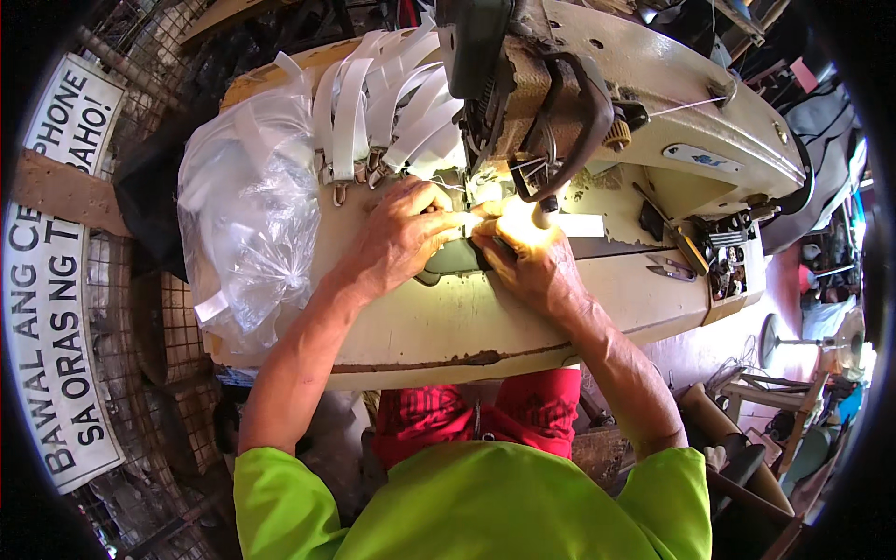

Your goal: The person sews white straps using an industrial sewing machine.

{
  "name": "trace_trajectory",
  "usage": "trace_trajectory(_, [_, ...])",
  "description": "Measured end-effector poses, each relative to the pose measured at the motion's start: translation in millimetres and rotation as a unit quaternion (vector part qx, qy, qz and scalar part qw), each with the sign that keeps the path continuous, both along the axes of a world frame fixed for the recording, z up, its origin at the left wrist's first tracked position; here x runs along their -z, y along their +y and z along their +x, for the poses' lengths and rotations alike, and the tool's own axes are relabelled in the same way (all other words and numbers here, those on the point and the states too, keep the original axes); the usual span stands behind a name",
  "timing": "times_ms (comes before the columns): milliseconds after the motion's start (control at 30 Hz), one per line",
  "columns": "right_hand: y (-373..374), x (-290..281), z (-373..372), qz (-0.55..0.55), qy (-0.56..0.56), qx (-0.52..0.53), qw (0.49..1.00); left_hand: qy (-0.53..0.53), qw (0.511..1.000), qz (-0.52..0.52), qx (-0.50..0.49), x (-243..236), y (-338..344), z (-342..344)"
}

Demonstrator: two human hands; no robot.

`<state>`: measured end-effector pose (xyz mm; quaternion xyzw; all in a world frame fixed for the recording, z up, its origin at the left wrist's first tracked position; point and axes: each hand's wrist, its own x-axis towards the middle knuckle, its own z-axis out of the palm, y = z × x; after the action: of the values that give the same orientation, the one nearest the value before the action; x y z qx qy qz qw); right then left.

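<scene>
Both my hands meet under the needle of a sewing machine (523,112), lit by a bright lamp. My left hand (403,233) pinches the left end of a white strap (583,225) at the presser foot. From the other side my right hand (532,245) grips the same strap, its free end sticking out to the right past the fingers. Glare washes out the spot between my fingertips. Just beyond my left hand lies a pile of white straps (351,107) with metal clips (375,168) on their ends.
A clear plastic bag (247,205) of white pieces fills the table's left side. On the right lie thread snips (672,269), a yellow-handled screwdriver (689,250) and a tray of small metal parts (733,261). A wire grille with a sign (65,280) stands left; a fan (845,343) is far right.
</scene>
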<state>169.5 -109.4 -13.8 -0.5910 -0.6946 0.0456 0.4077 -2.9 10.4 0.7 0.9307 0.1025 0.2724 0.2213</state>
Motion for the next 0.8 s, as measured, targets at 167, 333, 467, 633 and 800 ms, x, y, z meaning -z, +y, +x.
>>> trace_trajectory(167, [5.0, -3.4, 8.1, -0.013, 0.026, -0.027, 0.999, -0.007, 0.999, -0.04, 0.0, 1.6, 2.3, 1.2])
trace_trajectory(333, [6.0, -11.4, 11.7, -0.047, 0.025, -0.027, 0.998, 0.003, 0.998, -0.062, 0.003, 3.6, 2.8, -0.3])
trace_trajectory(467, [7.0, -7.8, 15.0, -0.088, 0.042, -0.029, 0.995, 0.002, 1.0, -0.016, 0.001, 2.8, 0.3, 1.1])
trace_trajectory(633, [2.5, -4.4, 11.4, -0.037, -0.074, 0.01, 0.997, 0.011, 0.999, 0.033, -0.033, 6.7, -1.2, 6.5])
trace_trajectory(800, [3.2, -5.3, 11.8, -0.031, -0.053, 0.041, 0.997, -0.006, 0.995, 0.082, -0.061, 7.3, 0.2, 9.1])
